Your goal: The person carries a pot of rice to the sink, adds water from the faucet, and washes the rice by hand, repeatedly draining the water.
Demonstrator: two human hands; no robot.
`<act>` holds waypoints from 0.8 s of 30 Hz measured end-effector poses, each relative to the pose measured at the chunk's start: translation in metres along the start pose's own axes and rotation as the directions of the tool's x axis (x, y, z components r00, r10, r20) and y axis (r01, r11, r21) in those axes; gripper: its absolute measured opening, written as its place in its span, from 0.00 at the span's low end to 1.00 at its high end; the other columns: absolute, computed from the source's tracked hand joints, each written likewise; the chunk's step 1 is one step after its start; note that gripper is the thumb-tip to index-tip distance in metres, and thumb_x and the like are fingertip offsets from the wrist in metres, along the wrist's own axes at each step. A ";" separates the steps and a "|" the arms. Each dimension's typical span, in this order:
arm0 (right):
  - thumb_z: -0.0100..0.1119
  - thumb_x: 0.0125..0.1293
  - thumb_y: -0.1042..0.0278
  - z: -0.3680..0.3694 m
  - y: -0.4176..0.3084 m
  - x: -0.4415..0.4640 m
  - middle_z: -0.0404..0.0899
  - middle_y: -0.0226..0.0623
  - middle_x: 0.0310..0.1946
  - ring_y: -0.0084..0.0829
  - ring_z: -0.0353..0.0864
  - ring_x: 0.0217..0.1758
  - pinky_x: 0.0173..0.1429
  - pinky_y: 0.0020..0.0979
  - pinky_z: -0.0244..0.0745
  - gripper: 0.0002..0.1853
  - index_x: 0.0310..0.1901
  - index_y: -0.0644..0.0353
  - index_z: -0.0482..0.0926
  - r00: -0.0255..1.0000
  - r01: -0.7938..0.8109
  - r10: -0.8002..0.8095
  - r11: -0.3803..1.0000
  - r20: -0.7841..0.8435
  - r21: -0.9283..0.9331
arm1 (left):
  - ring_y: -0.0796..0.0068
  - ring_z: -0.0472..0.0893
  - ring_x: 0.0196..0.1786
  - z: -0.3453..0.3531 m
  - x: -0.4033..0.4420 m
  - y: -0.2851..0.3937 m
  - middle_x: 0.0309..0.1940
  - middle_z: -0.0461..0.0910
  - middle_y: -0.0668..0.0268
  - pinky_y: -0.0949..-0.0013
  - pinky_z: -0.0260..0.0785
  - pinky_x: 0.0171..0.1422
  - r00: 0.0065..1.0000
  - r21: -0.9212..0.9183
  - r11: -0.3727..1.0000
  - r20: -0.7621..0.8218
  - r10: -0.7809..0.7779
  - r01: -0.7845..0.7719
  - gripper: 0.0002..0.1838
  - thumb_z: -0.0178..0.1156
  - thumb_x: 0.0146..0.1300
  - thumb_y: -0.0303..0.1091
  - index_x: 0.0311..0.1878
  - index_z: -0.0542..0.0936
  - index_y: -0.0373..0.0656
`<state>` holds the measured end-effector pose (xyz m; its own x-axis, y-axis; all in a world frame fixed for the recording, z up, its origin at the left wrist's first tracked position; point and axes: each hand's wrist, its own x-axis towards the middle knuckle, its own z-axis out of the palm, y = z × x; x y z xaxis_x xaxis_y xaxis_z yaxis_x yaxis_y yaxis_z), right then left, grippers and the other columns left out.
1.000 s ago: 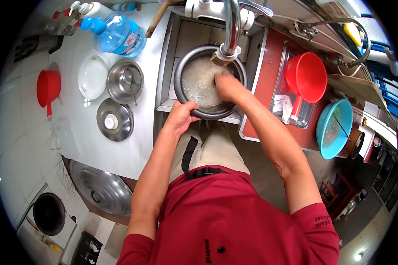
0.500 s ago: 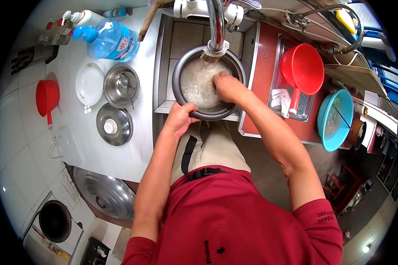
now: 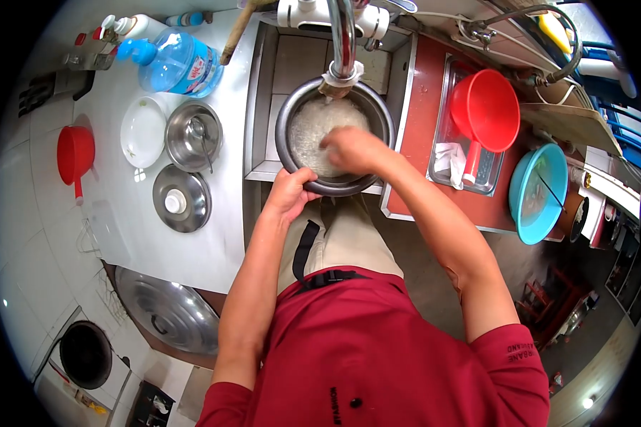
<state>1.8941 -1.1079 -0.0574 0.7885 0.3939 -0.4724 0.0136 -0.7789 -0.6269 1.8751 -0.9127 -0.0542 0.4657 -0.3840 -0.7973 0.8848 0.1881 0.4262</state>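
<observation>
A dark-rimmed metal pot (image 3: 286,146) rests over the sink under the tap (image 3: 343,50). Inside it are cloudy water and pale grains that look like rice (image 3: 310,135). My left hand (image 3: 292,191) grips the near left of the pot's rim, thumb on top and fingers beneath. Over the contents, my right hand (image 3: 350,151) is slightly blurred, its fingers curled together and reaching down at the middle of the pot. Whatever those fingertips hold, if anything, is hidden.
Left on the counter (image 3: 228,242) are a steel bowl (image 3: 185,160), a white plate (image 3: 139,139), a lid (image 3: 192,213) and a large blue-capped bottle (image 3: 185,64). To the right, a red dipper (image 3: 484,107) lies on a metal tray, beside a turquoise basin (image 3: 523,206).
My right hand has moved leftward and slightly toward me inside the pot, from its right side to the middle. My left hand keeps its grip on the rim.
</observation>
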 end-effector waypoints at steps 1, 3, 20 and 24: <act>0.55 0.57 0.66 -0.005 0.005 -0.001 0.75 0.53 0.51 0.49 0.75 0.55 0.60 0.42 0.69 0.21 0.53 0.62 0.76 0.983 -0.097 0.097 0.995 -0.154 0.008 | 0.67 0.82 0.34 0.001 -0.001 0.000 0.34 0.78 0.61 0.60 0.79 0.39 1.000 0.008 1.000 0.001 0.000 0.000 0.08 0.53 0.56 0.23 0.40 0.74 0.36; 0.55 0.57 0.64 -0.009 0.020 0.011 0.74 0.59 0.49 0.53 0.75 0.53 0.60 0.43 0.70 0.24 0.56 0.64 0.73 0.907 -0.202 0.222 0.975 -0.357 0.094 | 0.66 0.82 0.36 0.008 -0.006 0.001 0.36 0.78 0.60 0.59 0.79 0.41 1.000 0.006 1.000 0.015 -0.001 0.001 0.09 0.52 0.56 0.22 0.41 0.73 0.35; 0.53 0.53 0.75 0.025 0.034 0.016 0.76 0.59 0.47 0.54 0.78 0.49 0.52 0.42 0.75 0.15 0.43 0.67 0.79 0.958 -0.218 0.165 0.951 -0.235 -0.221 | 0.64 0.82 0.37 0.006 -0.005 0.004 0.38 0.78 0.58 0.57 0.79 0.42 0.998 0.006 0.998 -0.021 0.055 -0.055 0.12 0.53 0.54 0.22 0.44 0.74 0.33; 0.52 0.52 0.76 0.023 0.018 0.043 0.74 0.61 0.45 0.57 0.76 0.48 0.54 0.45 0.73 0.17 0.45 0.70 0.75 0.821 -0.252 0.220 0.968 -0.527 0.011 | 0.65 0.82 0.37 0.011 0.000 0.000 0.38 0.78 0.59 0.58 0.79 0.42 0.999 0.021 0.999 0.002 0.036 -0.036 0.11 0.53 0.55 0.22 0.43 0.74 0.33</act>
<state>1.9136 -1.0935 -0.1031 0.9742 -0.1049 -0.1996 -0.1926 -0.8475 -0.4946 1.8746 -0.9224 -0.0499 0.4976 -0.3787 -0.7804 0.8668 0.1831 0.4638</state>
